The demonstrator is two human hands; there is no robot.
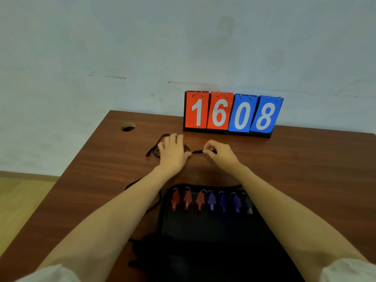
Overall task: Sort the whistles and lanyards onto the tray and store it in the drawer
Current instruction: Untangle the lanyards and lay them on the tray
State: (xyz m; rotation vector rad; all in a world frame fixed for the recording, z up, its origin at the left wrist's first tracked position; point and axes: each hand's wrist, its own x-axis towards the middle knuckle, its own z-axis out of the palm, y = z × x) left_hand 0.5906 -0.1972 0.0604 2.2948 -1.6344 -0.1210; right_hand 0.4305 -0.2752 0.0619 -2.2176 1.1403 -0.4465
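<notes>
The tray point(203, 224) fills the lower centre, with whistles point(211, 200) in a row along its far edge, red on the left and blue to the right. Spare cords point(140, 249) trail off its left side. Beyond it, mid-frame, the lanyard point(196, 152) runs left to right between the hands. The left hand point(173, 154) lies flat on its coil, fingers straight. The right hand point(220, 154) pinches the free end. Both hands are equally near, and the tray sits directly below them in the frame.

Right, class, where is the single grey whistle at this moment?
In the head view, the grey plastic whistle lies at the right end of the row on the black tray, just right of the three blue plastic whistles.
</notes>
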